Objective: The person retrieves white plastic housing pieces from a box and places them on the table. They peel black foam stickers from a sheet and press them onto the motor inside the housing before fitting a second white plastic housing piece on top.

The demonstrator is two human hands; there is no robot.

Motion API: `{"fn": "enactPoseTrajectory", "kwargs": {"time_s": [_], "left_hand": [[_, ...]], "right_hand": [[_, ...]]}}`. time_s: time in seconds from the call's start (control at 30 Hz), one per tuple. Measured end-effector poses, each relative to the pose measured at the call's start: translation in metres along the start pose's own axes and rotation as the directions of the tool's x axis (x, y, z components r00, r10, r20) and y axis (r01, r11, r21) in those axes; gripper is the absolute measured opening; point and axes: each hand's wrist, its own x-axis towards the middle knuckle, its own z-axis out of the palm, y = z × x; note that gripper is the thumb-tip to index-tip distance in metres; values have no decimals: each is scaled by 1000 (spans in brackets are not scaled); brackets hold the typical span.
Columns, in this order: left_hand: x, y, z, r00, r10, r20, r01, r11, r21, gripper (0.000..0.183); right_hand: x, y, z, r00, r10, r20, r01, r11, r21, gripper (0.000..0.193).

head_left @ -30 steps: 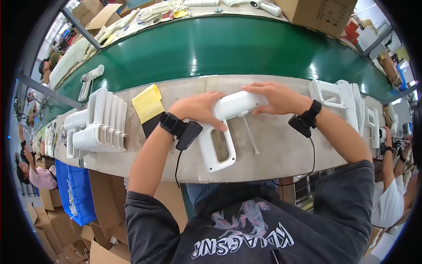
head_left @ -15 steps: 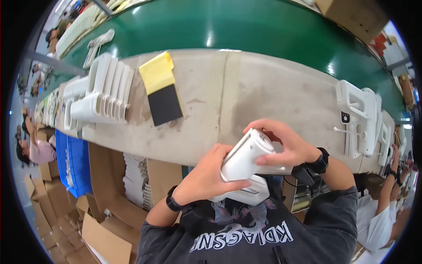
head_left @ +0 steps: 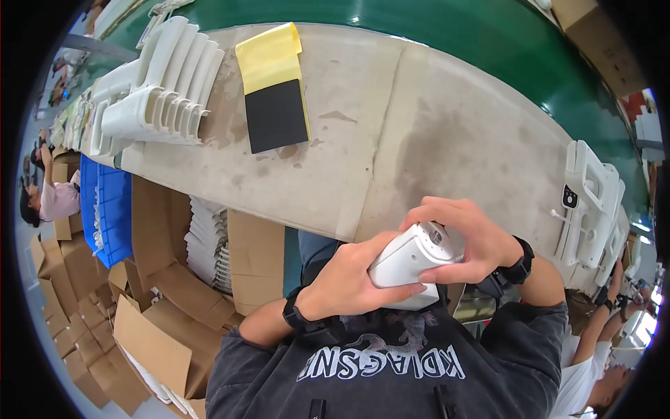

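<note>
Close to my chest, at the table's near edge, I hold a white plastic housing [head_left: 403, 262] with both hands. Its round end, with a small greyish part set in it, points up and to the right. My left hand [head_left: 347, 278] is wrapped round its left side, thumb along the near face. The fingers of my right hand [head_left: 469, 241] curl over the far side near the round end, while the thumb presses the near face. A lower white portion shows beneath my left hand; most of it is hidden.
Stacked white plastic shells [head_left: 157, 105] stand at the left of the table [head_left: 335, 174]. A black pad with yellow paper [head_left: 277, 115] lies beside them. More white housings [head_left: 593, 202] sit at the right. Cardboard boxes [head_left: 255, 262] and a blue bin [head_left: 108, 209] are below left; co-workers are at both sides.
The head view has shifted, so the table sits higher in it. The housing has turned more end-up, and the long gap seen along its side earlier no longer shows. Both hands keep their hold.
</note>
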Motion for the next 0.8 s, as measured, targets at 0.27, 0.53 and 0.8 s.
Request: {"fn": "enactPoseTrajectory", "kwargs": {"time_s": [0.27, 0.53, 0.8], "left_hand": [[-7, -2, 3, 997, 24, -69, -21, 999, 43, 59], [1, 5, -10, 996, 58, 72, -65, 994, 93, 62], [-13, 2, -4, 997, 83, -3, -82, 991, 103, 57]], "right_hand": [[3, -1, 11, 998, 43, -40, -41, 998, 39, 54], [12, 1, 27, 983, -179, -32, 169, 967, -190, 50], [20, 1, 32, 984, -175, 43, 180, 965, -189, 44]]}}
